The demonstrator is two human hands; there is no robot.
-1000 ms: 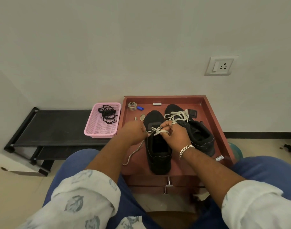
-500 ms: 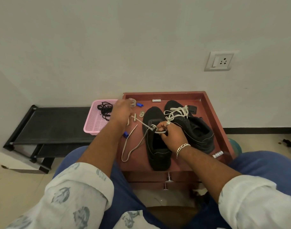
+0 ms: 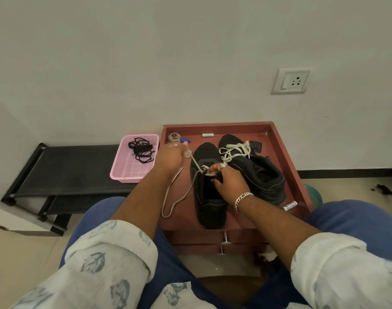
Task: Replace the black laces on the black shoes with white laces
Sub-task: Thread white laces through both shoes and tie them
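Left hand point(image 3: 169, 159), head view: pinching one end of the white lace point(image 3: 196, 165) and drawing it taut, up and to the left, away from the near shoe point(image 3: 209, 188). Right hand point(image 3: 227, 181): fingers closed around the lace crossings at the top eyelets, pressing the tongue down and steadying the shoe. We cannot tell which eyelet the strand runs through; the right hand covers it.

Near shoe sits toe away from us on the red-brown tray point(image 3: 281, 148); slack lace loops off its left side onto the tray. Second shoe point(image 3: 257, 172), just beside it on the right, already carries a white lace point(image 3: 235, 151). Black laces point(image 3: 142, 149) lie bundled in the pink basket point(image 3: 123, 172), left of the tray.

Judgement: we are snugging one pass on the last shoe. To do it well we keep the right hand firm on the crossing, pull along the line of the eyelet, keep the flat lace untwisted, and check both free ends come out even before the next pass.
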